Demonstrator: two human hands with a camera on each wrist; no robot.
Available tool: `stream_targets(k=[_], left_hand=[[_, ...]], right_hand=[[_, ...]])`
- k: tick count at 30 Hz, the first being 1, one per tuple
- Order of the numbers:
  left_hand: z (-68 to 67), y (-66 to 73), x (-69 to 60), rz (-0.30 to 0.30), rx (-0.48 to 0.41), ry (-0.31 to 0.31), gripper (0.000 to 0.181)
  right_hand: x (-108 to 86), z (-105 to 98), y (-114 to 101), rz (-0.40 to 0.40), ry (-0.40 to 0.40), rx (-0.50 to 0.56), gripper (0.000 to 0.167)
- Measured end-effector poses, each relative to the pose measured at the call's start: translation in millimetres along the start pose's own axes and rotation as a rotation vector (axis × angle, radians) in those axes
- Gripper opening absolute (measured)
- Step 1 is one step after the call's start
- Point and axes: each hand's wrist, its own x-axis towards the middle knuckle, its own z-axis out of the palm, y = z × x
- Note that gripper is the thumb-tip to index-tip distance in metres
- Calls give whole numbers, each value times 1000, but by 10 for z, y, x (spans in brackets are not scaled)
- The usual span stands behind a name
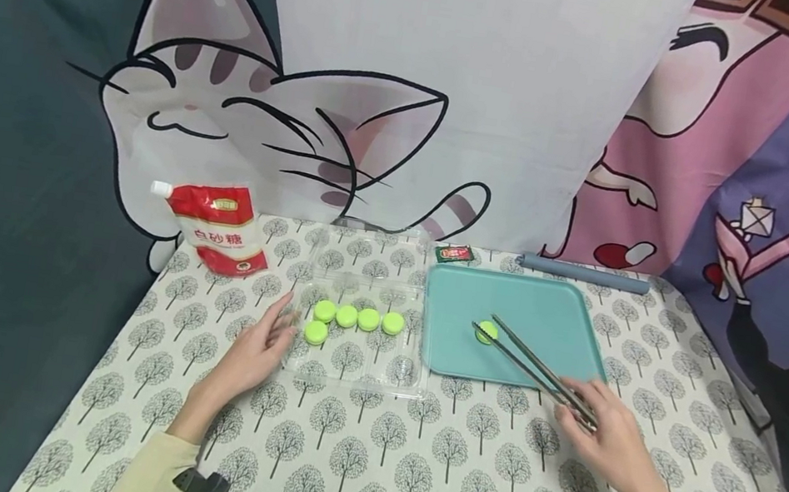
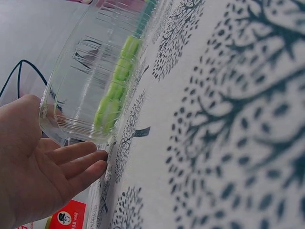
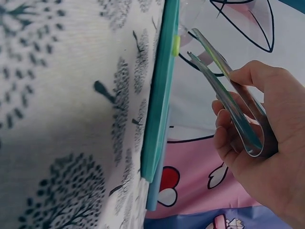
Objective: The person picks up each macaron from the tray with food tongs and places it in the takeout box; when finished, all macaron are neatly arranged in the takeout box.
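Metal tongs (image 1: 536, 368) are gripped in my right hand (image 1: 606, 435), thumb on one arm and fingers curled on the other. Their spread tips hang over a lone green macaron-like disc (image 1: 487, 332) on the teal tray (image 1: 546, 301); in the right wrist view the tips stand apart from that green disc (image 3: 176, 46). My left hand (image 1: 258, 353) is at the left side of a clear plastic box (image 1: 355, 366), fingers loosely extended; the left wrist view shows the hand (image 2: 57, 171) by the box's end wall. Several green discs (image 1: 347, 317) sit inside the box.
Behind the left hand stands a red and white sugar pouch (image 1: 218, 230). A small green and red packet (image 1: 455, 254) lies behind the tray, beside a blue-grey rod (image 1: 583, 274). The box's clear lid (image 1: 370, 255) lies folded back toward the curtain (image 1: 457, 120).
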Motion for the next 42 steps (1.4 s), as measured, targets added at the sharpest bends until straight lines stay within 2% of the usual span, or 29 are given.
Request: stream_targets(k=[19,32,42], left_hand=[[17,-14,0,9,-6,6,65],[15,-26,3,0,-6,3,65],[8,-29,4,7,-4,0,65]], right_hand=[[-97,61,80,43,-55,-18,40],[-112,77,78,5,-8,-42,42],[-57,60,25,-3,36,-3,42]])
